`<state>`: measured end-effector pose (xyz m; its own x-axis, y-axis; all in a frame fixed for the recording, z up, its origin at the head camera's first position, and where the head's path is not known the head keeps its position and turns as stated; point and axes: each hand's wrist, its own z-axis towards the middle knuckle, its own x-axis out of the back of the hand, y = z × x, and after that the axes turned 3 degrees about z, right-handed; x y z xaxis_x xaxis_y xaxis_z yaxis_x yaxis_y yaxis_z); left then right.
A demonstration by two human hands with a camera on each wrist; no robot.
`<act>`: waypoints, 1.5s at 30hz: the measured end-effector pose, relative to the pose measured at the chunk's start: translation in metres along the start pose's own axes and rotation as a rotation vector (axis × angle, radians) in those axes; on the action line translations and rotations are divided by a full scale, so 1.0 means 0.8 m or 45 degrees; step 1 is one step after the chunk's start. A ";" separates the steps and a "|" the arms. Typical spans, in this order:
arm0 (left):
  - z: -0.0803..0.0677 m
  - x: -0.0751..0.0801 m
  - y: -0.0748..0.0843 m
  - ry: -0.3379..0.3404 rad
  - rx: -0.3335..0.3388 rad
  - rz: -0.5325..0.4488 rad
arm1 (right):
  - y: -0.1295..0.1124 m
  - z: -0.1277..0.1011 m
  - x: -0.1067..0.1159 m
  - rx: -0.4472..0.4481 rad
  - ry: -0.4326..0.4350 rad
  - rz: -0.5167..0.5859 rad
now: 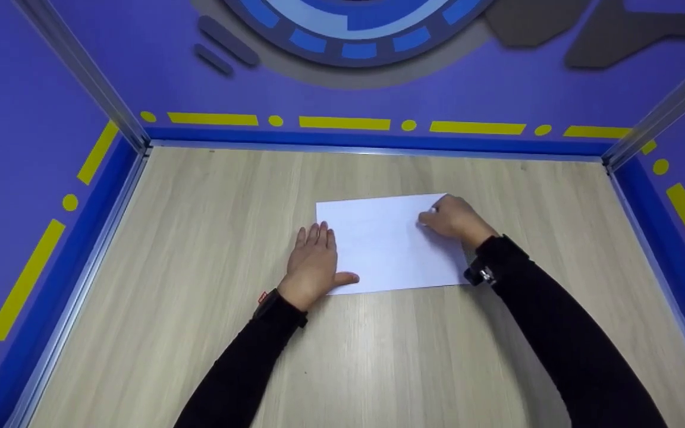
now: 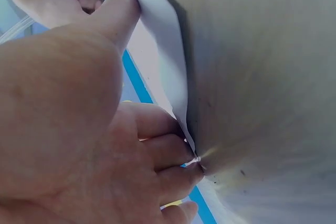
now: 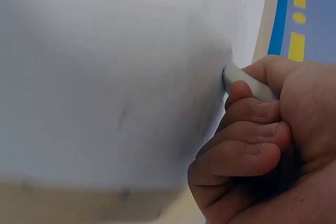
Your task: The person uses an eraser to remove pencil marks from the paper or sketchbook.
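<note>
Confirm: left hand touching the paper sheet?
Touching. The head view shows the left hand lying flat across the left edge of the paper sheet, thumb on it; the left wrist view shows the fingertips against the sheet's edge.

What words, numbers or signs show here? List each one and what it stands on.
None can be read.
The white paper under the left hand and right hand looks blank.
The purple walls carry only yellow bars and dots, no letters.
</note>
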<state>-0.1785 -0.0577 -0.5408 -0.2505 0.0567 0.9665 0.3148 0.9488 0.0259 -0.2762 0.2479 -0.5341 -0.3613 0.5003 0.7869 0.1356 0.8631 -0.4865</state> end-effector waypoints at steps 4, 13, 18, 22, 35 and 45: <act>0.002 -0.002 0.001 -0.005 -0.002 0.003 | 0.017 -0.001 0.014 -0.056 0.007 0.007; 0.002 -0.001 0.002 0.015 -0.007 0.008 | 0.038 -0.010 0.016 -0.081 0.038 0.035; 0.001 0.004 -0.002 0.004 0.001 0.023 | 0.051 -0.028 0.018 -0.104 0.080 0.161; -0.001 0.007 -0.005 -0.003 0.006 0.024 | 0.059 -0.044 0.027 -0.051 0.143 0.161; -0.002 0.000 -0.009 -0.024 -0.030 -0.142 | 0.097 -0.063 0.039 -0.085 0.176 0.025; -0.003 0.008 -0.014 -0.027 -0.056 -0.200 | 0.111 -0.060 0.046 -0.141 0.120 0.045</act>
<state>-0.1816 -0.0683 -0.5347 -0.3192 -0.0840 0.9440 0.3102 0.9319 0.1878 -0.2331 0.3464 -0.5301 -0.2672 0.5303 0.8046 0.2496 0.8446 -0.4737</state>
